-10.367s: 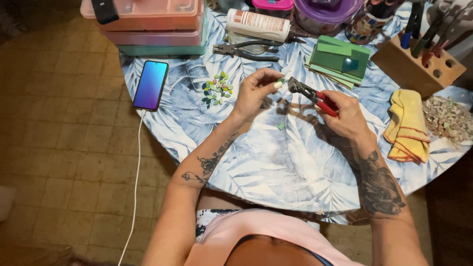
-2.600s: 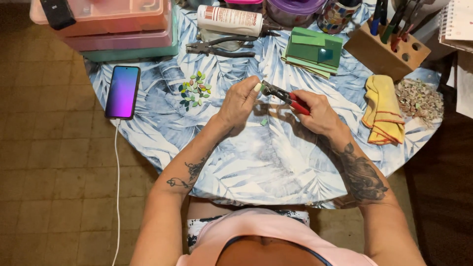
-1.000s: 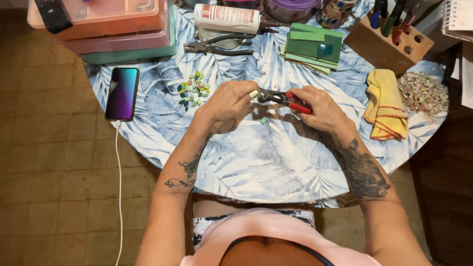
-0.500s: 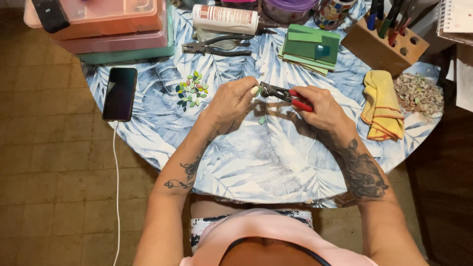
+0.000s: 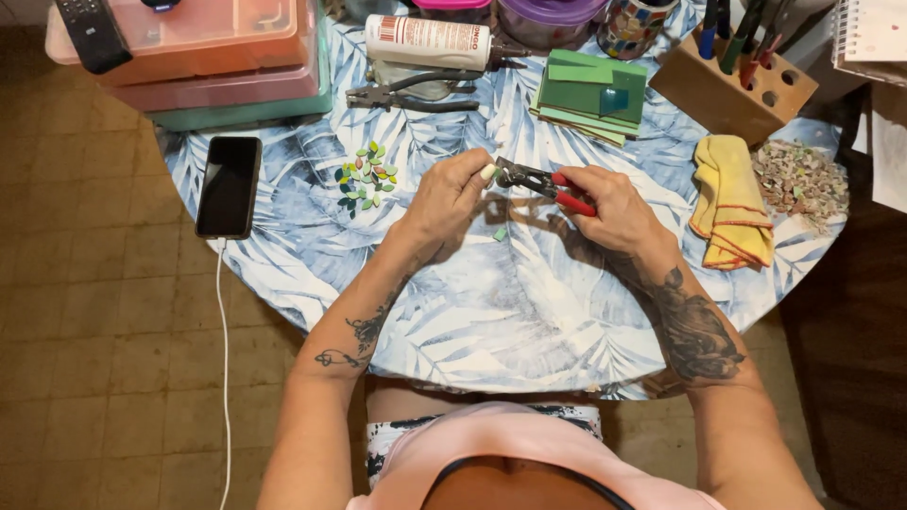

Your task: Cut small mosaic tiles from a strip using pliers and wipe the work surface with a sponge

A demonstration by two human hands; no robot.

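**Phone screen gone dark; nippers set on the glass piece**

Starting at the left edge of the round table (image 5: 283, 283), I see the smartphone (image 5: 228, 186) now lying black on its cable, where its screen glowed a second ago; nothing else on that side has shifted. Just right of it the cluster of small green leaf-shaped glass pieces (image 5: 367, 178) sits unchanged. At the table's middle, my left hand (image 5: 452, 196) is closed in a pinch on a small pale green glass piece (image 5: 488, 173), held above the cloth. The nose of the red-handled nippers (image 5: 540, 184) meets that piece, and my right hand (image 5: 611, 206) is wrapped shut round the handles. Both hands have barely moved over the last second, so I judge the cut is still being lined up. One small green chip (image 5: 499, 233) lies on the cloth below the hands. The yellow cloth (image 5: 729, 198) rests near the right edge.
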